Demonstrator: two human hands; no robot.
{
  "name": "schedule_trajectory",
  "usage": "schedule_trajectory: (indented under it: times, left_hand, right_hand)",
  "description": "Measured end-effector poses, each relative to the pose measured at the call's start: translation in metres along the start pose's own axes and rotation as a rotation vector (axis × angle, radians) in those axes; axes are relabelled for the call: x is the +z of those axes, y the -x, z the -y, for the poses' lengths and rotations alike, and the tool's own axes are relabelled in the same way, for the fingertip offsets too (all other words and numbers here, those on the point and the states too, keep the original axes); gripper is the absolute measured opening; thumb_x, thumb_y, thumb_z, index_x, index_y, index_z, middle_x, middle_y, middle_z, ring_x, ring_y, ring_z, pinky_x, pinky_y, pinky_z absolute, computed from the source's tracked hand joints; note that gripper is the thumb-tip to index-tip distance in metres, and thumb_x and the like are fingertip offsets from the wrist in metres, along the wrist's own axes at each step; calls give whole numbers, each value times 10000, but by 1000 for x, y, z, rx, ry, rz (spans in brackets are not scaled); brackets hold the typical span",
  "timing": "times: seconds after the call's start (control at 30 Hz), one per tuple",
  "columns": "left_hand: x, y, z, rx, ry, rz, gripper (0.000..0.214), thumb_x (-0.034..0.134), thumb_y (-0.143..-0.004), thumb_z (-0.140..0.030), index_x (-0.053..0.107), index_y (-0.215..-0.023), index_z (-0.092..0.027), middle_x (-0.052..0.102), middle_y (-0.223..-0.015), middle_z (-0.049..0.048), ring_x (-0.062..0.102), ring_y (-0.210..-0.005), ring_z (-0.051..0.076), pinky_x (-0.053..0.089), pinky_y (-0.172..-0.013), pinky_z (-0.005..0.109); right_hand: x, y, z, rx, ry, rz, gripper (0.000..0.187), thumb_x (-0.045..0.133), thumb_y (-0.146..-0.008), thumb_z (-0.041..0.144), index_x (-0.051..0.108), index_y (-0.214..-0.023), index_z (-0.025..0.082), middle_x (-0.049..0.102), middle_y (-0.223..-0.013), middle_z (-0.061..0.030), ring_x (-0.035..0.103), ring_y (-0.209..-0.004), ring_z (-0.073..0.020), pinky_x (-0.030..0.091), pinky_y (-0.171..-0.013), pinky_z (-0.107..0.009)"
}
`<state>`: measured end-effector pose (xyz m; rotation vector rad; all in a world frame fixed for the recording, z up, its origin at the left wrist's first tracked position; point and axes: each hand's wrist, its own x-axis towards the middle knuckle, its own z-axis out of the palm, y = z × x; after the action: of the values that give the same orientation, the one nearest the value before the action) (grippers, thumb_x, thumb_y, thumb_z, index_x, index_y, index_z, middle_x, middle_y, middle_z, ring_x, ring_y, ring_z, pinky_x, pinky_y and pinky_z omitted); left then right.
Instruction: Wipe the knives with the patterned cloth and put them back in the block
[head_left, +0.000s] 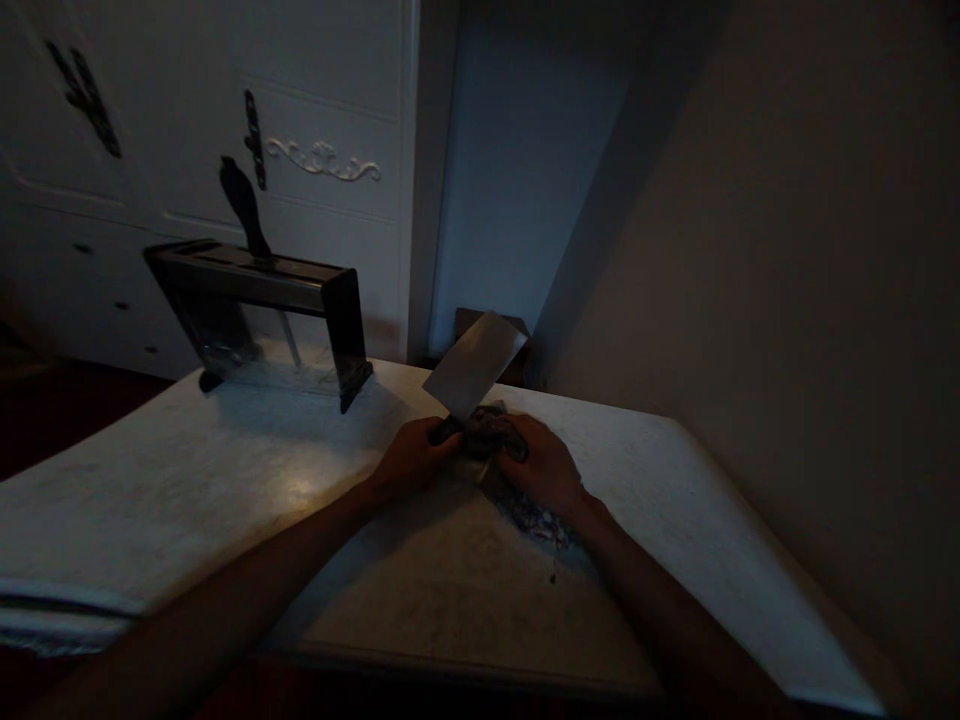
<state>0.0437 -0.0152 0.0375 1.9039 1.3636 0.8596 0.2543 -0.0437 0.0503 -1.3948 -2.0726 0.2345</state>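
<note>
My left hand is closed round the dark handle of a cleaver, whose broad blade tilts up and away to the right. A dark patterned cloth is bunched in my right hand, with its loose end hanging onto the table below. The cloth presses against the cleaver near where handle and blade meet; dim light blurs the exact contact. Further left stands a dark knife block with clear sides. One black knife handle sticks out of its top, and a thin blade shows inside.
Both arms reach over a pale table with a light, marbled surface. Behind it is a white cabinet with dark ornate handles. A small dark brown piece of furniture stands beyond the far edge. A wall runs along the right.
</note>
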Motion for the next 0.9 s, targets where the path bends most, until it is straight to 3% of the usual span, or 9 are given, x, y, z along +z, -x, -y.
schedule_trajectory:
  times: [0.23,0.37,0.47,0.67,0.8,0.9]
  left_hand:
    - [-5,-2,4,-37,-20,-17,391,501,-815,-525,553,-658,-171,571,-572,1,532,-524,153,340,-518,254]
    - [-5,-2,4,6,-102,7,378,495,-829,-504,576,-678,-168,614,-640,22,566,-594,166,345,-552,260]
    - [-4,-1,2,57,-181,28,401,485,-840,-517,596,-690,-162,641,-680,39,575,-623,172,342,-566,265]
    - [-4,4,-4,107,-326,116,309,485,-866,-415,630,-820,-146,697,-799,86,625,-694,192,374,-604,267]
    - [-4,5,-6,98,-427,144,308,472,-894,-394,628,-972,-140,718,-921,127,666,-804,230,422,-670,282]
    - [-3,7,-8,111,-559,164,339,439,-914,-403,617,-1040,-144,718,-944,148,679,-831,257,433,-675,301]
  right_hand:
    - [-21,2,-3,187,-320,-523,315,609,-766,329,631,-1056,207,702,-955,-36,641,-867,-219,509,-800,-371]
    - [-20,2,-6,111,-229,-647,302,601,-778,325,599,-1055,202,654,-1016,-49,607,-947,-224,495,-858,-390]
    - [-11,3,-6,-32,-122,-586,365,586,-801,314,561,-1152,216,598,-1229,-81,551,-1151,-248,444,-991,-426]
    - [12,5,14,-187,147,-182,623,545,-858,296,363,-1451,232,452,-1481,-89,490,-1281,-291,403,-1050,-458]
    - [14,2,26,-239,305,-85,685,543,-876,300,288,-1509,240,287,-1573,-85,494,-1265,-320,419,-1011,-495]
    - [13,1,24,-264,322,-62,633,520,-901,293,318,-1500,248,298,-1569,-79,497,-1268,-311,443,-993,-480]
